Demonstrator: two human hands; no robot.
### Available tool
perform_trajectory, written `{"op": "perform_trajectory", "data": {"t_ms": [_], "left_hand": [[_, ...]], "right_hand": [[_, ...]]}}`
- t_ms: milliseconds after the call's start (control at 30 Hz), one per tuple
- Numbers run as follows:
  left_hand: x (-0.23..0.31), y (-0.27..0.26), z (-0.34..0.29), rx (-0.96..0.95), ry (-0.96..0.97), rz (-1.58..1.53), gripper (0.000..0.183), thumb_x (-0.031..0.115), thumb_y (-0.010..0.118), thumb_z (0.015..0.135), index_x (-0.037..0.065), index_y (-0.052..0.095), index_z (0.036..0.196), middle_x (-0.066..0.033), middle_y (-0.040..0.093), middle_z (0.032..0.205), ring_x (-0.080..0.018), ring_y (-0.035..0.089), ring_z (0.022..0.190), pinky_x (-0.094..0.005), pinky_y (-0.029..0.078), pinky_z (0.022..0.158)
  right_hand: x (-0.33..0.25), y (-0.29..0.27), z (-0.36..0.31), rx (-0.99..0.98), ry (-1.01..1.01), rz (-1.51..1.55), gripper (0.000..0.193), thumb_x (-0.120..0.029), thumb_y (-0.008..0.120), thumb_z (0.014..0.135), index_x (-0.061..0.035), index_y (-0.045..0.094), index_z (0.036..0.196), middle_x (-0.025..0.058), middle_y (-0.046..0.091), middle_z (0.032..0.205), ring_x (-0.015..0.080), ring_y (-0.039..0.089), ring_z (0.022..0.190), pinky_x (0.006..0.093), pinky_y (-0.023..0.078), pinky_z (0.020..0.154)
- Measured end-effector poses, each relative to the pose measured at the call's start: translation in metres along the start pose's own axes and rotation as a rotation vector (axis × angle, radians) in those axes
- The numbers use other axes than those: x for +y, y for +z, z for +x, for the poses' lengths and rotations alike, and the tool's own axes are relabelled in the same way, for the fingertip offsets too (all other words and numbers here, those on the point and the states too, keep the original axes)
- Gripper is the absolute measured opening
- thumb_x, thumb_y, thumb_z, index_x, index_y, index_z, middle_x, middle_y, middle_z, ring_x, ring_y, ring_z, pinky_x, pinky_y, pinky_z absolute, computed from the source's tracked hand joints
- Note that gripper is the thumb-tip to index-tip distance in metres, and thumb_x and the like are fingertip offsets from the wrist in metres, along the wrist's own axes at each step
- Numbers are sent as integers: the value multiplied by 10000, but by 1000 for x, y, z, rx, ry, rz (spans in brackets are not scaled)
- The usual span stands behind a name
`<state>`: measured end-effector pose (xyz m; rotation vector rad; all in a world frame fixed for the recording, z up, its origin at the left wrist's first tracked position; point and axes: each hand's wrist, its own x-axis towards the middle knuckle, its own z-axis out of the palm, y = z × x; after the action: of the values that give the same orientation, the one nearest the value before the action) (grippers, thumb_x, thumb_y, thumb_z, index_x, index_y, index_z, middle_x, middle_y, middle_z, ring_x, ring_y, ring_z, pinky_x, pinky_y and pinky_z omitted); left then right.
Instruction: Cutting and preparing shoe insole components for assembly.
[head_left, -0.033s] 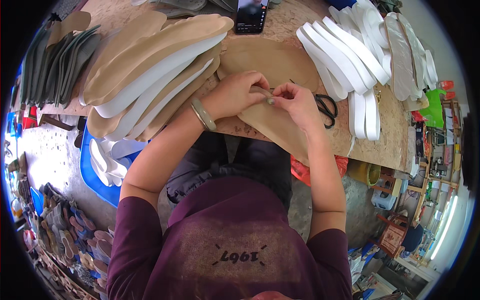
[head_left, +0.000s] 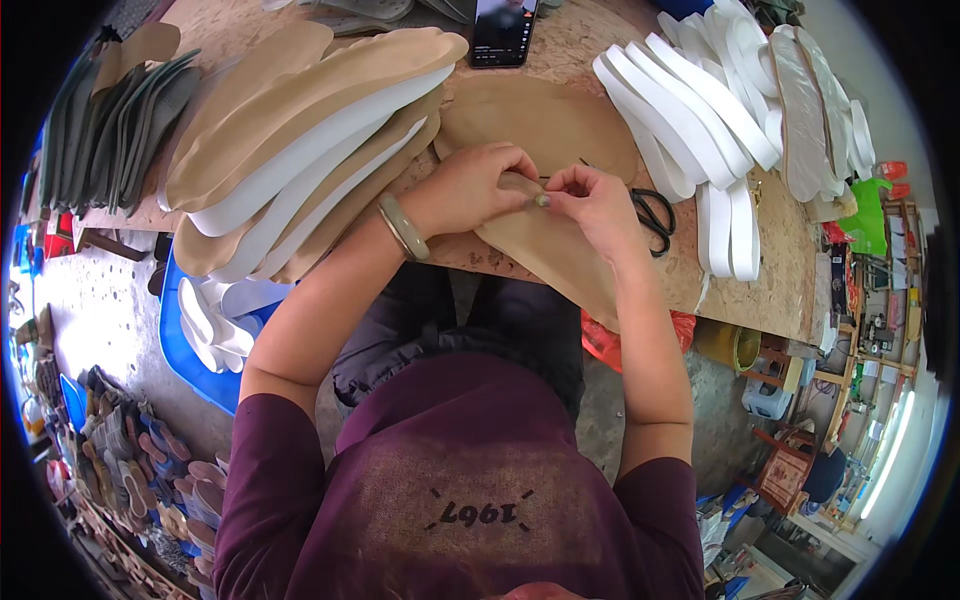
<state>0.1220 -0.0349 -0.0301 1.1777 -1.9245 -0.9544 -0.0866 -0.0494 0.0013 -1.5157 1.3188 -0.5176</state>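
Observation:
A tan, sole-shaped sheet point(head_left: 550, 258) lies at the table's front edge, one end hanging over toward my lap. My left hand point(head_left: 482, 185) is closed in a pinch on its upper edge. Fingertip to fingertip with it, my right hand point(head_left: 598, 210) pinches the same edge; anything small between the fingertips is too fine to make out. Just beyond both hands another tan sheet point(head_left: 540, 118) rests flat. Scissors with black handles point(head_left: 655, 222) lie right of my right hand, their blades partly hidden behind it.
Layered tan and white sole pieces point(head_left: 310, 110) are stacked at the left, with grey-green ones point(head_left: 120, 125) beyond. White sole-shaped pieces point(head_left: 680, 105) are piled at the right. A phone point(head_left: 501, 35) stands at the back. Below left is a blue bin point(head_left: 185, 345) with white pieces.

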Motion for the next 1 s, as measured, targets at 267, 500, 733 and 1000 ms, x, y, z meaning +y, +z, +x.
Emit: {"op": "perform_trajectory", "data": {"t_ms": [267,500,733,1000], "left_hand": [[1,2,-2,-22,-31,16,258,133,705,798,14,623,1012,-145,629,1048,-309,613,1008,-393,484,895],[5,4,-1,57,-4,-4,187,112,696,811,32,615,959,-123,641,942,-304,621,954,-389,487,838],[15,2,-4,79,28,150,129,128,677,839,58,623,932,-90,650,903,-283,639,894,-389,500,778],[14,-1,3,103,266,373,101,153,666,845,79,618,893,-66,625,902,-267,612,901,-396,458,791]], "right_hand": [[0,1,-5,47,-222,-284,88,-4,722,791,-10,652,844,6,598,787,82,536,705,239,435,651],[17,2,-2,123,-741,-448,110,45,686,755,9,620,835,86,560,837,213,577,738,306,470,652],[21,2,-1,170,-863,-484,134,53,707,733,-4,627,824,92,570,858,242,580,754,326,475,644],[22,5,-6,184,-624,-346,238,22,732,770,-35,611,966,59,595,886,180,582,770,291,492,673]]}}
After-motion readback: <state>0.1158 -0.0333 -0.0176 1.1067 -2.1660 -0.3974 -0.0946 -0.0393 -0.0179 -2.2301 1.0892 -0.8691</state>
